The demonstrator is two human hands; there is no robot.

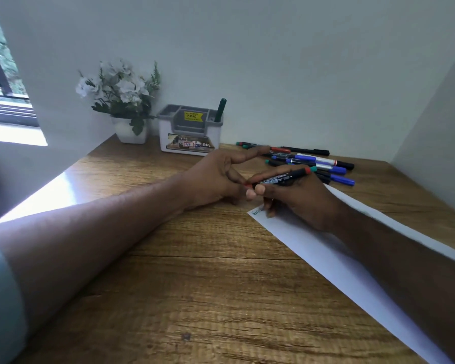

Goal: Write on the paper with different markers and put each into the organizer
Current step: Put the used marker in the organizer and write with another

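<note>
Wooden desk (195, 285), pale walls, perhaps a window (0, 61).

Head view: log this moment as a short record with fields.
surface: wooden desk
paper: lies flat at right, green writing near its far corner
held marker: black barrel, in right hand
left hand: fingertips pinch the marker's red end
organizer: one green marker stands in its right slot
loose markers: pile beyond the hands
plant: left of the organizer
</note>
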